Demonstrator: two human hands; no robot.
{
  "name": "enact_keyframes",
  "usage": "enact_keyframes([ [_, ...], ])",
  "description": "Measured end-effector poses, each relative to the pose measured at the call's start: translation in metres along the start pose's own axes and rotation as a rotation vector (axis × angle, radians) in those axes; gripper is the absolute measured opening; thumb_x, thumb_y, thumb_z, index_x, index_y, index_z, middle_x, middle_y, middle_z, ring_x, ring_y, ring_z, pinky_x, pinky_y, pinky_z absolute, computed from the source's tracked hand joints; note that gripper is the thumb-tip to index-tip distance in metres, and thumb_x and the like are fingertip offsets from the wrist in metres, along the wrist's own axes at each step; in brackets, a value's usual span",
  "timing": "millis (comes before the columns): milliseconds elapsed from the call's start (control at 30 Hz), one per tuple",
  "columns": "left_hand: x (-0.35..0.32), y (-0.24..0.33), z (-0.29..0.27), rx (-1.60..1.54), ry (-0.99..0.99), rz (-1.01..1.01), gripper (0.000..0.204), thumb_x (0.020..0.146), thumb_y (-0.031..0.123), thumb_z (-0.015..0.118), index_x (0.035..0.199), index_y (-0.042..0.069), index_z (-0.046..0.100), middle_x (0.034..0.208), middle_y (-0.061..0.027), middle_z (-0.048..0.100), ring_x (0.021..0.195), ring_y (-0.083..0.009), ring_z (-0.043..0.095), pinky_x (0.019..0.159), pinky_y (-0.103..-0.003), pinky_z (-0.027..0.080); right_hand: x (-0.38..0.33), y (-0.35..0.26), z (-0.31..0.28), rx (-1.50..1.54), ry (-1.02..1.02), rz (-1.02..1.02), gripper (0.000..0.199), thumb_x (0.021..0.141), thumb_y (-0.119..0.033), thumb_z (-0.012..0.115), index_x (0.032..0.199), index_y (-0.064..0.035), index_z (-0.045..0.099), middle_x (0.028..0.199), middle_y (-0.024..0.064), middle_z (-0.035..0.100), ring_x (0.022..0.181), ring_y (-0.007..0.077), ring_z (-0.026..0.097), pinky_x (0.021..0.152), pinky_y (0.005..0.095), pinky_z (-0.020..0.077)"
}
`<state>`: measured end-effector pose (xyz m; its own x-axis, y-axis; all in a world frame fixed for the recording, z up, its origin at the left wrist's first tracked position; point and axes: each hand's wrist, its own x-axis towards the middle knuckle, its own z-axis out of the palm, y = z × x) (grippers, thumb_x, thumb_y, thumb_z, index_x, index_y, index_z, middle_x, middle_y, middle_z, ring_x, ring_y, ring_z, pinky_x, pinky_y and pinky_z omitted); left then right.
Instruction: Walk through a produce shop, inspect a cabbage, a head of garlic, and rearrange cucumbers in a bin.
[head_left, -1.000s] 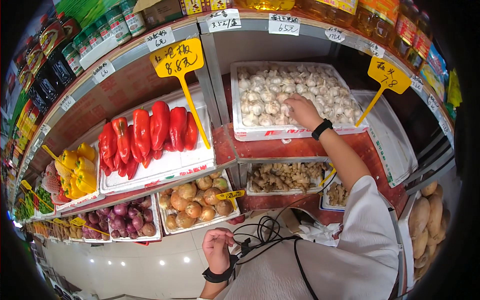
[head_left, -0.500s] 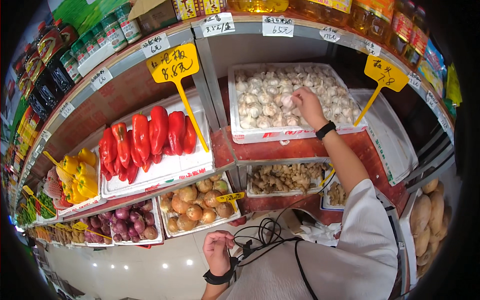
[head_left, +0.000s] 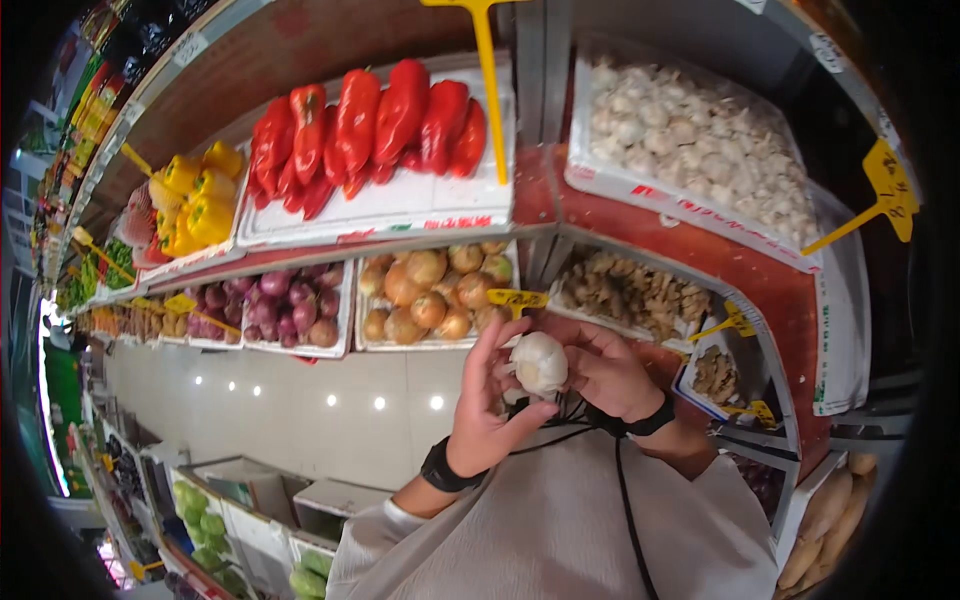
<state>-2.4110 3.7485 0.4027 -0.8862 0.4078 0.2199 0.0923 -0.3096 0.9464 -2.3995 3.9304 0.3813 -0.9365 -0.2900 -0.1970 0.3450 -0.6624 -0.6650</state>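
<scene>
A white garlic bulb (head_left: 540, 364) is held between my two hands in front of my chest. My left hand (head_left: 488, 398) cups it from the left, its thumb below the bulb and its fingers behind. From the other side my right hand (head_left: 612, 376) grips the bulb with bent fingers. Black bands circle both wrists. Beyond and to the right lies a white foam box (head_left: 690, 207) filled with loose garlic bulbs (head_left: 690, 130). Just past my hands are brown onions (head_left: 428, 309) and ginger (head_left: 630, 292) in shallow boxes.
Red peppers (head_left: 358, 120) lie in a white box on the upper shelf, beside yellow peppers (head_left: 200, 200). Purple onions (head_left: 290, 305) fill a lower box. Yellow sign stakes (head_left: 488, 100) jut up from the boxes. Cabbages (head_left: 205, 520) stand behind on the left.
My right hand has left the garlic box with a bulb and drawn back to my chest. My left hand has risen to meet it. The view has turned left and down.
</scene>
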Motion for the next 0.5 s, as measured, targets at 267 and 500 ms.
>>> enact_keyframes([
  [267, -0.02, -0.008, -0.011, -0.178, 0.073, -0.214, 0.064, 0.086, 0.006, 0.063, 0.14, 0.001, 0.03, 0.126, -0.0127, 0.051, 0.107, -0.0191, 0.056, 0.088, -0.032, 0.049, -0.01, 0.007, 0.009, -0.687, 0.017, -0.309, 0.042, 0.084, -0.013, 0.067, 0.121, 0.001, 0.051, 0.111, 0.0086, 0.058, 0.098, 0.0166, 0.057, 0.082, 0.0294, 0.048],
  [500, -0.013, -0.012, -0.017, -0.312, 0.099, -0.183, 0.062, 0.09, 0.019, 0.061, 0.14, 0.001, 0.03, 0.119, -0.0169, 0.055, 0.092, -0.0239, 0.064, 0.08, -0.034, 0.054, -0.012, 0.015, 0.027, -1.305, 0.036, -0.739, 0.081, 0.068, -0.019, 0.08, 0.136, -0.0048, 0.039, 0.141, 0.0232, 0.029, 0.125, 0.0369, 0.039, 0.096, 0.0414, 0.0411],
])
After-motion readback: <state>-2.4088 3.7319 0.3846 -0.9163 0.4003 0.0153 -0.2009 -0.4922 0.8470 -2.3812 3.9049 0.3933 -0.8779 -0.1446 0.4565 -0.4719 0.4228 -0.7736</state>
